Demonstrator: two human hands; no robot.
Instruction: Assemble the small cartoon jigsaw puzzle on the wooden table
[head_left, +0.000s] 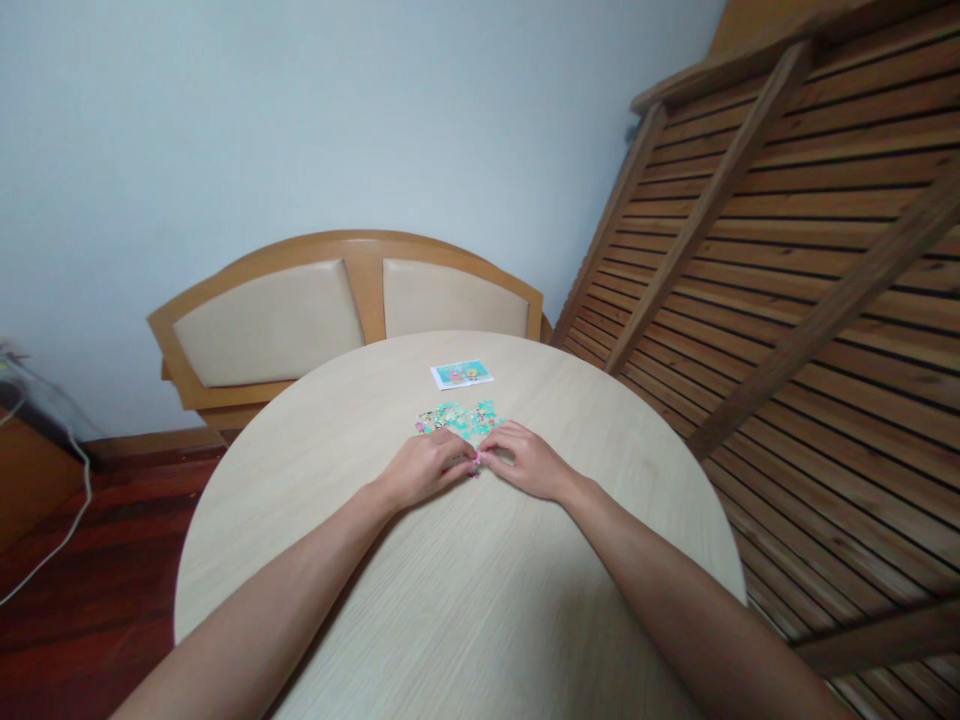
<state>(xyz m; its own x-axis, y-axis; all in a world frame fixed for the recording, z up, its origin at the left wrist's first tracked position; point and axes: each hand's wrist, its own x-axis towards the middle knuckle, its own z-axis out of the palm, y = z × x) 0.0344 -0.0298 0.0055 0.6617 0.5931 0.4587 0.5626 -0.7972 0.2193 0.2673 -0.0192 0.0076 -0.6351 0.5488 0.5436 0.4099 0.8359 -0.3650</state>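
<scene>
Several small turquoise and multicoloured puzzle pieces (454, 415) lie in a loose heap on the round wooden table (337, 420). Just in front of the heap, my left hand (431, 465) and my right hand (529, 460) meet with their fingertips. Between them are small pink puzzle pieces (477, 463), pinched by the thumb and fingers of both hands. Behind the heap lies a flat picture sheet (461, 374) in turquoise, with pink and yellow figures on it.
A wooden headboard with cream panels (270, 320) stands behind the table against the wall. On the right leans a large slatted wooden frame (750, 250). A white cable (86, 480) hangs at the left above the dark red floor.
</scene>
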